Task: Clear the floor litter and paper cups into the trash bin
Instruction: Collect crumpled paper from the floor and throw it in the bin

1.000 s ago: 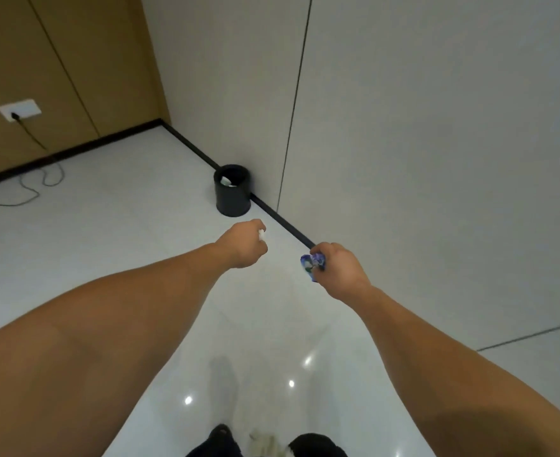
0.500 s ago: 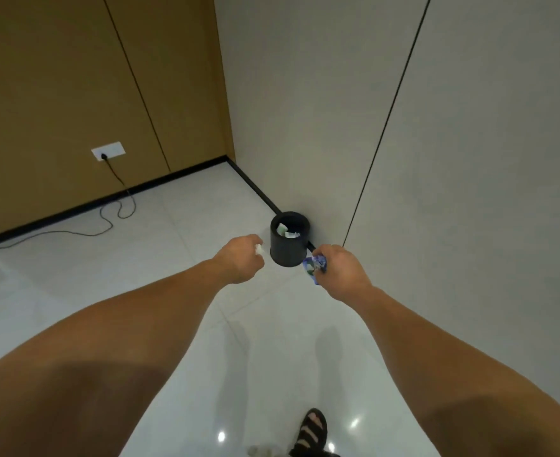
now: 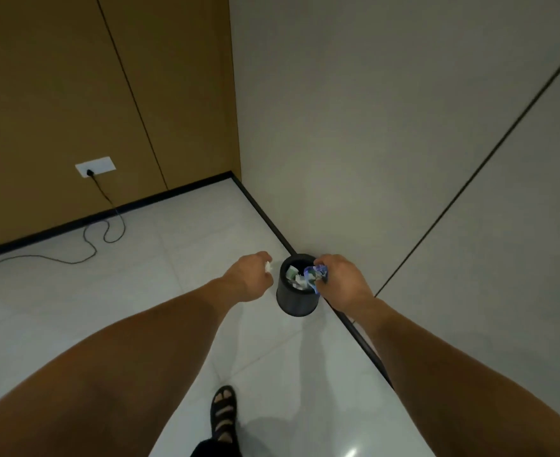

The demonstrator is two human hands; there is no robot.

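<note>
Trash bin (image 3: 296,303) sits on the floor against the wall, between my hands. Right hand (image 3: 343,282) is nearer, fingers clenched round a blue wrapper (image 3: 316,275) over the rim's 3 o'clock edge. Left hand (image 3: 250,277) pinches a white scrap (image 3: 267,267) just outside 9 o'clock.

Upright black bin (image 3: 294,304), litter (image 3: 294,278) inside

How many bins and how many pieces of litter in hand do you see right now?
Bin: 1
Litter in hand: 2, a blue wrapper in the right hand, a white scrap in the left hand
Total: 3
</note>
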